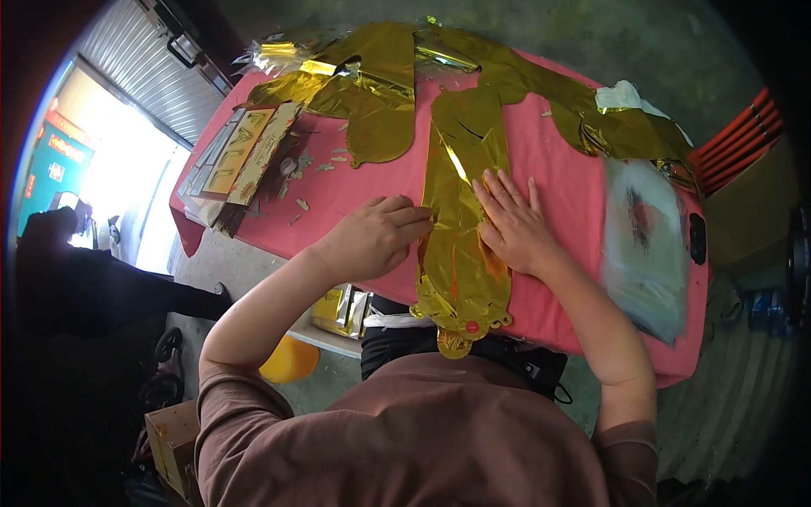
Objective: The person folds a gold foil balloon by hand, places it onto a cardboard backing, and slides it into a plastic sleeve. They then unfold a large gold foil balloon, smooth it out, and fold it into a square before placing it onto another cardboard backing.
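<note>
A flat gold foil balloon [465, 186] lies lengthwise on the pink-covered table [338, 207]. Its tabbed lower end hangs over the near edge, with a small red spot on it. My left hand [380, 237] is closed, thumb and fingertips pinching the balloon's left edge; the exact grip is partly hidden. On the balloon's right side my right hand [517, 224] rests flat with its fingers apart. More gold foil balloons lie farther back, one at the left [380, 110] and one at the right [541, 80].
A stack of printed cardboard packs [241, 160] stands at the table's left, beside scattered paper scraps [302, 204]. Clear plastic bags [644, 245] lie at the right, near a black object [697, 238]. Below the table are a yellow stool [290, 359] and a cardboard box [173, 444].
</note>
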`<state>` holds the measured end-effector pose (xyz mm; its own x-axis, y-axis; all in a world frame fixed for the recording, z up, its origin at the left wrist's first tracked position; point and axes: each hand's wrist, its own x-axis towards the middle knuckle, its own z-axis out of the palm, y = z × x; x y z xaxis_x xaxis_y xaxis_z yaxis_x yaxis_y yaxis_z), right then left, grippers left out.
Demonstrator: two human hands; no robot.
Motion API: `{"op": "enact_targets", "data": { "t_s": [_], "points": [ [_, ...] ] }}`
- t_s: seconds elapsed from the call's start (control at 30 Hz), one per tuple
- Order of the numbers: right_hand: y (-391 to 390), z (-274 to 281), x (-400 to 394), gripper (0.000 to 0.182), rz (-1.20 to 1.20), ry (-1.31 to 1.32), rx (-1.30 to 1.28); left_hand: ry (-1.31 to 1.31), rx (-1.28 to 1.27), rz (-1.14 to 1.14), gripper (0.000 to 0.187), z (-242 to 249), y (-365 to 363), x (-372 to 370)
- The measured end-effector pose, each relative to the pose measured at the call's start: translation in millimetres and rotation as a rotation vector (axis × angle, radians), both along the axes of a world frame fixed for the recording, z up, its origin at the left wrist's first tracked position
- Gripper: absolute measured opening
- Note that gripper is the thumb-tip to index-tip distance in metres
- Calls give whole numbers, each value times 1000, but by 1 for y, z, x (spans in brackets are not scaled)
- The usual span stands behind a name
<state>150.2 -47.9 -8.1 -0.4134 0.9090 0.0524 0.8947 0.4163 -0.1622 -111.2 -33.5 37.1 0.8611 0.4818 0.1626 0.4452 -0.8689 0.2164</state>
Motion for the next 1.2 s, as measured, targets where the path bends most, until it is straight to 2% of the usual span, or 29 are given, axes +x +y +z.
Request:
{"op": "enact_targets", "data": {
  "t_s": [0.3,0.43,0.63,0.7,0.8,0.93,1.03,1.1,1.13,1.2],
  "points": [
    [-35,7,-2,61,46,19,15,21,-12,-31,61,12,-37,-6],
    [-41,8,-2,61,55,11,30,-59,23,3,60,2,-42,-3],
    [-44,9,-3,61,65,34,35,-170,32,-13,45,-10,-33,0],
    [-43,7,-2,61,66,34,46,-228,128,-50,39,-11,-27,4],
    [-44,7,-2,61,68,36,58,-211,253,-129,34,-7,-17,7],
    [-43,5,-2,61,62,27,63,-155,280,-187,33,-13,-6,9],
    [-42,6,2,59,50,113,23,-150,186,-210,30,-18,-3,10],
    [-38,12,9,55,24,454,-60,-210,125,-178,27,-19,-4,9],
    [-36,16,17,55,24,453,-59,-211,126,-178,27,-21,-4,10],
    [-34,25,34,51,140,280,-54,-306,9,-124,23,-23,-3,10]
  ]
}}
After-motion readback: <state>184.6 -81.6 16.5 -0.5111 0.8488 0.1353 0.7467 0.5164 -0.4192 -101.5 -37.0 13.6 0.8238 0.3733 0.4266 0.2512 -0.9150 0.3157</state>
